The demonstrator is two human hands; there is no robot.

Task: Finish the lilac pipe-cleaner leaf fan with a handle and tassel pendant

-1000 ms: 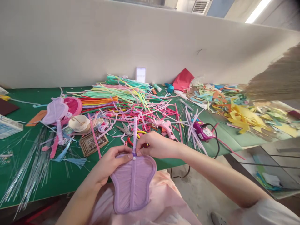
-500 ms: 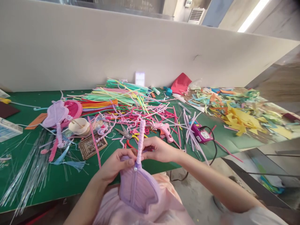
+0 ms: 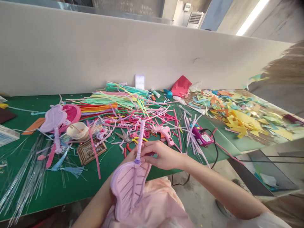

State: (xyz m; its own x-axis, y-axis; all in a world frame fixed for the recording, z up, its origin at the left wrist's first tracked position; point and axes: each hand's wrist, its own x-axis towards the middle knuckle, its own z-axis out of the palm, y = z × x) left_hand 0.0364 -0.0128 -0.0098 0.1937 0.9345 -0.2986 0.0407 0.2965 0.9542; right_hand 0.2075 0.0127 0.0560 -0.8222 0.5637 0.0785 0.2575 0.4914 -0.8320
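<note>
A lilac hand fan (image 3: pixel 125 193), wing-shaped with a fuzzy pipe-cleaner rim and dark slanting stripes, hangs over my lap with its wrapped handle (image 3: pixel 141 136) pointing up. My right hand (image 3: pixel 161 155) is closed at the fan's top right, thumb and fingers pinching near the handle's base. Behind the fan and handle is my left hand (image 3: pixel 131 155), its fingers hidden. Just beyond my hands lie pliers with red handles (image 3: pixel 129 147) and scissors with yellow handles (image 3: pixel 125 136). A pink glue gun (image 3: pixel 165 134) rests beyond my right hand.
Bundles of coloured pipe cleaners (image 3: pixel 121 98) fill the table's middle. A second lilac fan (image 3: pixel 54 118) and a white cup (image 3: pixel 78 130) stand left. A purple device (image 3: pixel 201 136) with a black cable sits right, near yellow scraps (image 3: pixel 244 122). A white partition (image 3: pixel 95 50) closes the back.
The fan has been turned over: its pearl bead no longer shows and the striped face does. It has swung left. My left fingers, seen gripping it before, are now hidden behind it.
</note>
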